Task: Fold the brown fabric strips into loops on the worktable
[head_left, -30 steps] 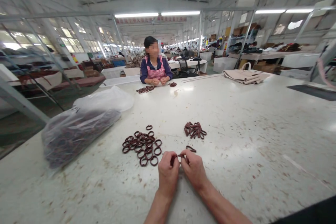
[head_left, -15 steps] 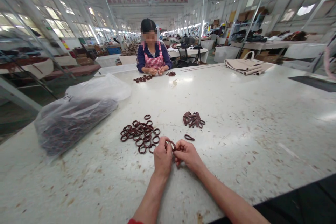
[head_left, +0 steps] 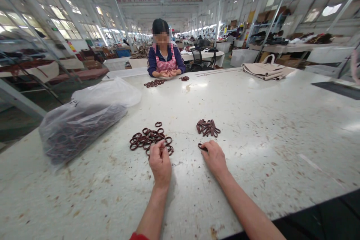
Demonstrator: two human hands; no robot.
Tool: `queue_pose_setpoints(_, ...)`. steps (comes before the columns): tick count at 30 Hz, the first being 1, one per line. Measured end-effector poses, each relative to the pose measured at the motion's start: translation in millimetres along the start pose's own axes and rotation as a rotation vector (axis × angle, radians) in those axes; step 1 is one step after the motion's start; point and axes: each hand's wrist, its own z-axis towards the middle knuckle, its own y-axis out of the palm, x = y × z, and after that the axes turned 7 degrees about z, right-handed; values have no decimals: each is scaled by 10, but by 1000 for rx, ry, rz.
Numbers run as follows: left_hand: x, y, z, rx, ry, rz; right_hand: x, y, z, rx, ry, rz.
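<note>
My left hand point(head_left: 160, 163), its fingers curled together, is over the near right side of a heap of dark brown rings point(head_left: 144, 139). Whether a ring is between those fingers I cannot make out. To the right, my right hand point(head_left: 215, 156) has its fingertips closed on one end of a single flattened brown loop point(head_left: 200, 146) on the table; the hand hides part of it. Just beyond that hand lies a small pile of flattened brown loops point(head_left: 208, 128).
A translucent plastic bag point(head_left: 84, 127) full of brown pieces lies on the left of the white table point(head_left: 267, 142). Across the table a person point(head_left: 164, 58) has small piles of brown pieces by their hands. A folded beige bag point(head_left: 264, 70) lies at the far right.
My hands were together on one brown loop and have parted. The left moved left to the rings; the right moved slightly right and away from me, onto the single loop.
</note>
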Motion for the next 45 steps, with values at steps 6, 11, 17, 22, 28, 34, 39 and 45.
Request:
queue_pose_setpoints(6, 203, 152, -283, -494, 236, -64, -118, 5, -60, -168, -37, 283)
queue_pose_setpoints(11, 210, 164, -294, -605, 97, -189, -247, -54, -88, -433, 233, 949)
queue_pose_setpoints(17, 137, 169, -248, -695, -329, -509, -235, -91, -117, -689, 412, 1317)
queue_pose_setpoints(22, 182, 170, -239, -644, -318, -516, -252, -10, -163, -612, 374, 1261)
queue_pose_setpoints(28, 179, 175, -264, -707, -413, -627, -290, 35, -158, -423, 247, 1325)
queue_pose_setpoints(34, 200, 189, -335, -796, -402, -754, -242, 62, -139, -240, 287, 1203)
queue_pose_setpoints(39, 192, 213, -353, -767, -383, -669, -308, 35, -148, -70, 125, 854)
queue_pose_setpoints(45, 202, 217, -322, -746, -265, -552, -302, 20, -146, -27, 122, 675)
